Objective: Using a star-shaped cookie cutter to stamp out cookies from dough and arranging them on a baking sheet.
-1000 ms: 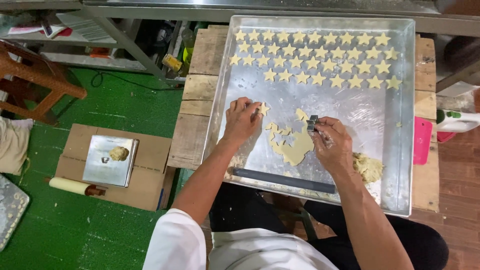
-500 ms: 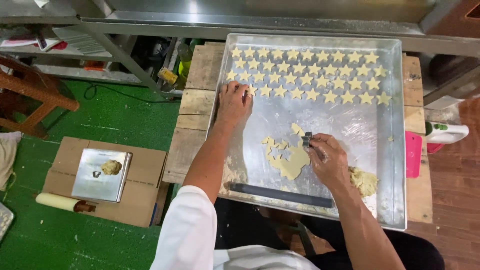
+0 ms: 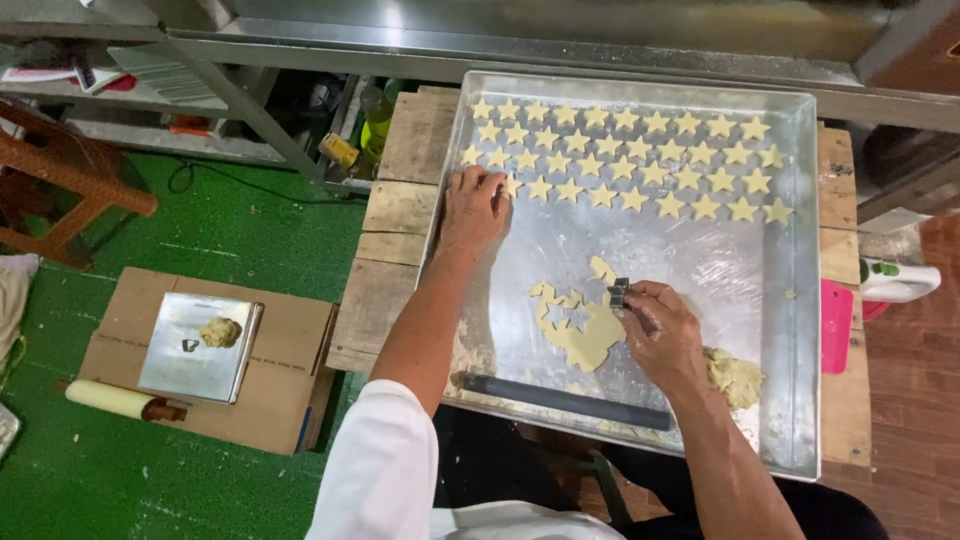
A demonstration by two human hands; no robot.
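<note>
Your right hand [image 3: 658,330] pinched the small metal cutter [image 3: 619,293] over the rolled dough sheet [image 3: 585,335].
Your left hand [image 3: 474,205], fingers loosely curled, touched a dough star [image 3: 510,186] at eleven o'clock from that sheet.

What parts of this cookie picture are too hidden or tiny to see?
- Under the left hand: in the head view the fingers cover a spot in the star cookies, so what they touch is hidden.
- The metal cutter: the right hand covers most of it.
- The dough lump: partly behind the right wrist.
- Small dark thing on the metal plate: too tiny to tell.
</note>
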